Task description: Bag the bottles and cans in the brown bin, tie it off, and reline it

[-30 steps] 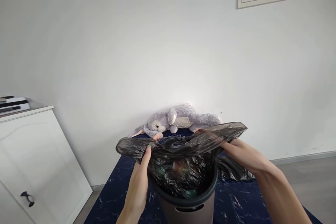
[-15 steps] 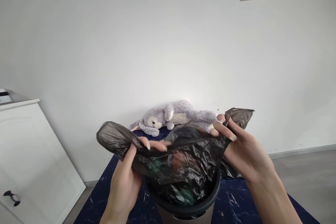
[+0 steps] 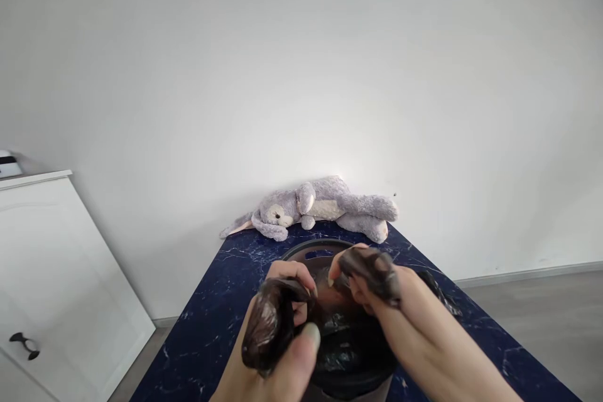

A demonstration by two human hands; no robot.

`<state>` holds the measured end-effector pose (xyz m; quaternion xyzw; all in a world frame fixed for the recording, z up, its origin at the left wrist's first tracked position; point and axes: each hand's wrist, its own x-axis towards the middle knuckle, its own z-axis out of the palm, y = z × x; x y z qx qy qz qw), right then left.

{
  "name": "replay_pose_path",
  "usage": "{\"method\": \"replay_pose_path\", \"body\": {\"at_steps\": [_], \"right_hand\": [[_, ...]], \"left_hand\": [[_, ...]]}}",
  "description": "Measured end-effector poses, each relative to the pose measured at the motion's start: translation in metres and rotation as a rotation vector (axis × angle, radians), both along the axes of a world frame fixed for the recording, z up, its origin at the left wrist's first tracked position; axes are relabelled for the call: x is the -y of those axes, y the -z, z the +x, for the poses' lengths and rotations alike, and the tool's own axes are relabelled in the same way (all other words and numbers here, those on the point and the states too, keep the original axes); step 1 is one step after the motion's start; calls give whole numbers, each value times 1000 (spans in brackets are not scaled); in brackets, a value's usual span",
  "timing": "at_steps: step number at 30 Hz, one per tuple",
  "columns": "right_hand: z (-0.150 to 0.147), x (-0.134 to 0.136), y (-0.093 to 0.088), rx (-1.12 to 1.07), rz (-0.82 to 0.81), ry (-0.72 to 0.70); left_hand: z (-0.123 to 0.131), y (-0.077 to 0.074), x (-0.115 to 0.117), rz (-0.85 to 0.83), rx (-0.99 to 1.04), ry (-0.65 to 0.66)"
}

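Note:
A thin black plastic bag (image 3: 342, 361) sits inside a bin (image 3: 294, 250), its upper edges gathered in both hands. My left hand (image 3: 294, 358) is closed round one twisted end, which bulges over the back of the fingers. My right hand (image 3: 393, 304) grips another end of the plastic, draped over its knuckles and slightly blurred. The fingers of both hands are curled close together above the bin's opening. Reddish and dark shapes show dimly through the bag; what they are I cannot make out.
The bin stands on a dark blue marble-patterned table (image 3: 202, 320). A grey plush rabbit (image 3: 323, 207) lies on its side at the back by the wall. More black plastic (image 3: 438, 292) lies right of the bin. A white cabinet (image 3: 61, 282) stands at left.
Both hands have come down and closer together, drawing the bag's ends inward. The bag, spread wide above the bin before, is now lower and bunched, exposing the bin's back rim.

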<state>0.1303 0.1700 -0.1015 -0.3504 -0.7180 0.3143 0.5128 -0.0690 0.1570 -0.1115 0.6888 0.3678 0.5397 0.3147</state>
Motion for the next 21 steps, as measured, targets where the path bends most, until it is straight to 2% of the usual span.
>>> {"method": "replay_pose_path", "body": {"at_steps": [4, 7, 9, 13, 17, 21], "right_hand": [[-9, 5, -1, 349, 170, 1], [-12, 4, 0, 471, 257, 2], [-14, 4, 0, 503, 267, -6], [-12, 7, -7, 408, 169, -105], [3, 4, -12, 261, -22, -197], [25, -7, -8, 319, -82, -190]], "left_hand": [[6, -2, 2, 106, -100, -65], [4, -5, -3, 244, -172, -61], [2, -5, -5, 331, -200, -110], [9, -4, 0, 313, -167, -274], [14, -1, 3, 239, -27, -415], [11, 2, -2, 105, 63, -457]]}}
